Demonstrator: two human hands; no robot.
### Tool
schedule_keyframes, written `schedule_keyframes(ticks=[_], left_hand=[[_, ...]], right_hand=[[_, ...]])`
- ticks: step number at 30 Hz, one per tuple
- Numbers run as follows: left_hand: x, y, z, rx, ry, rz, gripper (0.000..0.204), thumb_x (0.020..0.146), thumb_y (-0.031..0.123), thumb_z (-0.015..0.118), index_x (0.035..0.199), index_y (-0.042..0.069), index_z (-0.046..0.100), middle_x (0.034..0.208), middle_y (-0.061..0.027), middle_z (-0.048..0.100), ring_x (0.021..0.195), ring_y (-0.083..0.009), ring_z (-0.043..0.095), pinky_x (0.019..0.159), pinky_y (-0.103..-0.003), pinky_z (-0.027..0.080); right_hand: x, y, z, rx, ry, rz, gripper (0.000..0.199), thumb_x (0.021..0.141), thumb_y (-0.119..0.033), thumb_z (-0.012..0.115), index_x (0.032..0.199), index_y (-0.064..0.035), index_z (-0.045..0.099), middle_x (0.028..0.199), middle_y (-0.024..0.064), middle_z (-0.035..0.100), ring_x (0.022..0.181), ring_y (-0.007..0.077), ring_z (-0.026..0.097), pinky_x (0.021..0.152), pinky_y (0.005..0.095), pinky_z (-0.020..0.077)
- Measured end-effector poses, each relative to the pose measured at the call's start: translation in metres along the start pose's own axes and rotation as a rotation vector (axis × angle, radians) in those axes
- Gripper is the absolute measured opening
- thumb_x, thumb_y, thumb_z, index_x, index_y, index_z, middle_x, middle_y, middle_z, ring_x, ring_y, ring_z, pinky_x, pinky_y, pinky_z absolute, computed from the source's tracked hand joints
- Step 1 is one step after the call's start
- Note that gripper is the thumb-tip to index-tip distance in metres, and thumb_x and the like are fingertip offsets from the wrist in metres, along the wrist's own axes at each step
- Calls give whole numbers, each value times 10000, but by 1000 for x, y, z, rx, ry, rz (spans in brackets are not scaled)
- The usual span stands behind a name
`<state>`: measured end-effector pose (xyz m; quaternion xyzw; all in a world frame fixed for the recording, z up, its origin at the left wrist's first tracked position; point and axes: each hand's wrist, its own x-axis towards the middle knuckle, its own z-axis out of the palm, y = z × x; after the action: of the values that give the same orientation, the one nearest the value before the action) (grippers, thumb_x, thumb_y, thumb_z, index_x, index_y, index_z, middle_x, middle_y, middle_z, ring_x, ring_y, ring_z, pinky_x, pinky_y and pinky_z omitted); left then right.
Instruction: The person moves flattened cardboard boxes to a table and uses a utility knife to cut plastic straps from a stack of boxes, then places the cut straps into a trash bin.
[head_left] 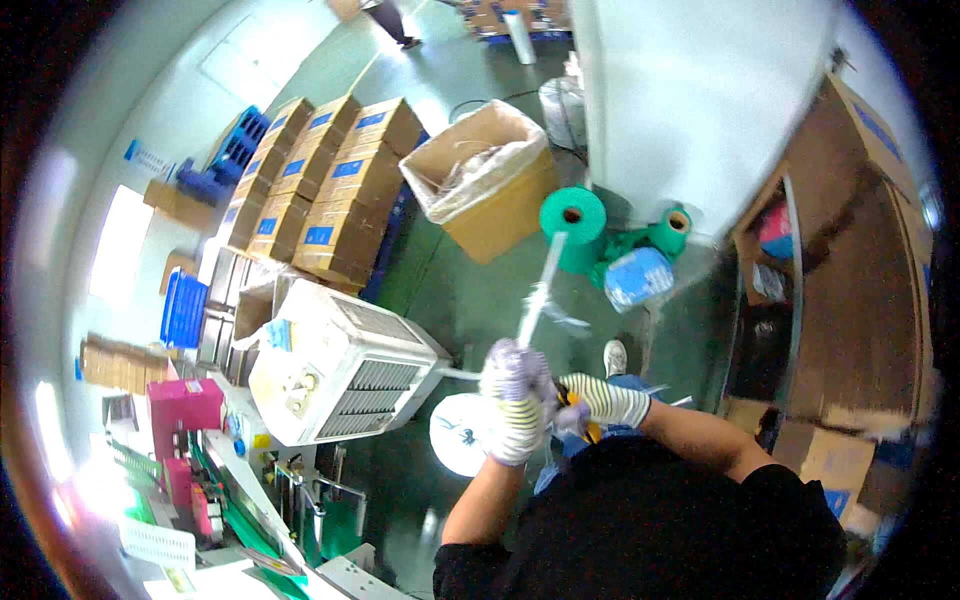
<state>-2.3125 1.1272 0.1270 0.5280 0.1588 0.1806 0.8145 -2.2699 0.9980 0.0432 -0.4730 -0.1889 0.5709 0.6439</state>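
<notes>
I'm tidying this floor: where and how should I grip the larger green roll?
Clasp the larger green roll around its round wall, probably from its near left: it seems upright, core facing up, with the smaller green roll to its right.

Past the right end of the white boxy louvred unit (pixel 345 365), the dark green floor (pixel 470 310) gives a hand a passage toward the tan carton with a whitish liner (pixel 510 195), which blocks the way farther out. Directly beyond the unit, stacked brown cardboard boxes with blue labels (pixel 340 205) make a wall. Just right of its near corner, a white round flat-topped thing (pixel 460 440) narrows the gap, the left hand in its striped knit glove (pixel 515 402) above and beside it. From that hand a blurred pale strip (pixel 537 310) slants outward, crossing the room right of the unit. A slim metal stand (pixel 318 520) obstructs the unit's near side.
</notes>
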Motion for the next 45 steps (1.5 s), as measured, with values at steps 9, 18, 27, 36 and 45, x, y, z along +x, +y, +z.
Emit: schedule_keyframes(ticks=[9, 18, 27, 36, 45], left_hand=[[96, -32, -122, -117, 619, 167, 312, 847, 340, 510, 622, 152, 404, 516, 70, 327, 411, -28, 253, 354, -194, 184], [165, -59, -196, 52, 909, 121, 378, 867, 408, 452, 611, 146, 358, 512, 59, 299, 427, -33, 293, 387, -192, 215], [254, -112, -309, 383, 873, -244, 355, 904, 343, 391, 694, 63, 454, 614, -39, 506, 562, -105, 465, 518, -225, 385], [444, -79, -363, 903, 602, -274, 285, 917, 195, 387, 726, -9, 444, 600, -19, 393, 566, -119, 301, 488, -254, 316], [589, -99, -309, 217, 721, -402, 255, 891, 310, 430, 748, 99, 431, 523, 15, 378, 386, -72, 366, 318, -223, 303]], right_hand=[[91, -114, -152, -527, 22, 330, 220, 679, -142, 704, 857, -62, 602, 660, -21, 570, 544, 50, 473, 465, 199, 408], [296, -214, -281, -781, 118, 233, 190, 745, -235, 624, 807, -70, 553, 598, -28, 490, 441, 53, 441, 394, 183, 375], [513, -299, -302, -1028, 348, -13, 296, 713, -282, 688, 915, -97, 577, 550, -19, 481, 422, 74, 427, 380, 222, 350], [652, -418, -309, -86, 305, -623, 231, 746, -63, 636, 951, -17, 540, 676, 15, 549, 507, 84, 499, 435, 198, 450], [674, -380, -470, -28, 346, -397, 221, 763, -243, 618, 852, -60, 533, 631, 5, 481, 519, 129, 439, 512, 284, 398]])
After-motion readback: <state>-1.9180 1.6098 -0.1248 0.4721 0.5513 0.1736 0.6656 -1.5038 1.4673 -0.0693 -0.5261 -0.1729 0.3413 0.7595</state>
